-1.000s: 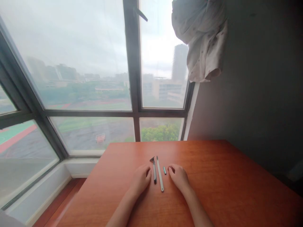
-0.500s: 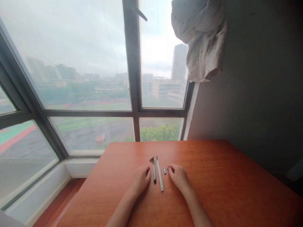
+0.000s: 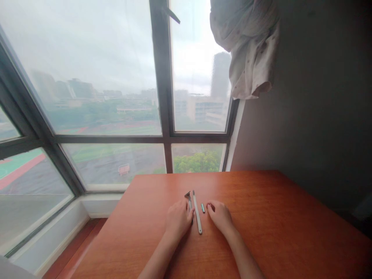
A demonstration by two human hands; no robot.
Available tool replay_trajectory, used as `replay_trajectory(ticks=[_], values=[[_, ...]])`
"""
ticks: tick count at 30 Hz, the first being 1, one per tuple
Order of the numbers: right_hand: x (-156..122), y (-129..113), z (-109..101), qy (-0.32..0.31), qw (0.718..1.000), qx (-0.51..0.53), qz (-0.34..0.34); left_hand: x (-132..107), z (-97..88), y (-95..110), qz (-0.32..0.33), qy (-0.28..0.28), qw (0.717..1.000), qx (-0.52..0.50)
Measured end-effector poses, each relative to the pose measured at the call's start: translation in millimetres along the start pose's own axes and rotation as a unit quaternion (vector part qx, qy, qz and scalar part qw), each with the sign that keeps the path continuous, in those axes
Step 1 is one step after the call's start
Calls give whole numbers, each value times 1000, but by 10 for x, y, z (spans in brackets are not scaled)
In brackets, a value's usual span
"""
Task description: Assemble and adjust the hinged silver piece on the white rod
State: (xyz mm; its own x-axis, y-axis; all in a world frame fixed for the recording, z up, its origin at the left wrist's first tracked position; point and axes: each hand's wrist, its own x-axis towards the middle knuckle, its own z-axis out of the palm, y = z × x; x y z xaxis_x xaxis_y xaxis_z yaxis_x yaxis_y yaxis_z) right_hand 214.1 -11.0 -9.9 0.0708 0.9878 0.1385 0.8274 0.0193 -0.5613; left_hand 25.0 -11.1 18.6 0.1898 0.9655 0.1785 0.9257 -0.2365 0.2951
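A razor with a dark head lies on the table, head pointing away from me. My left hand is at its handle, thumb and fingertips closed around it and covering much of it. Just right of it lies a slim, pale toothbrush, its small dark-bristled head at the far end. Farther right is a short, shiny green-and-silver piece, whose kind I cannot make out. Beside that piece, my right hand rests on the table with curled fingers, apart from it, and no object shows in its grip.
The brown wooden table reaches to a large window with dark frames. A bunched pale curtain hangs at the upper right, beside a grey wall. A white ledge runs below the glass on the left.
My left hand has moved right, from beside the razor onto its handle, with thumb and fingers now around it. My right hand, the toothbrush and the small piece stay in place.
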Motion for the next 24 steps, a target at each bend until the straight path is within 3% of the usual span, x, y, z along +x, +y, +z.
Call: replay_trajectory(ticks=[9, 16, 21, 24], values=[[-3, 10, 5, 5, 1000, -7, 0, 69, 29, -4, -61, -32, 997, 27], [-7, 2, 3, 7, 1000, -3, -3, 85, 4, -34, -56, -48, 996, 44], [-1, -7, -5, 3, 1000, -5, 3, 81, -13, -193, -62, -25, 997, -34], [-6, -7, -17, 0, 1000, 2, -3, 88, -31, -285, -66, -12, 984, -166]])
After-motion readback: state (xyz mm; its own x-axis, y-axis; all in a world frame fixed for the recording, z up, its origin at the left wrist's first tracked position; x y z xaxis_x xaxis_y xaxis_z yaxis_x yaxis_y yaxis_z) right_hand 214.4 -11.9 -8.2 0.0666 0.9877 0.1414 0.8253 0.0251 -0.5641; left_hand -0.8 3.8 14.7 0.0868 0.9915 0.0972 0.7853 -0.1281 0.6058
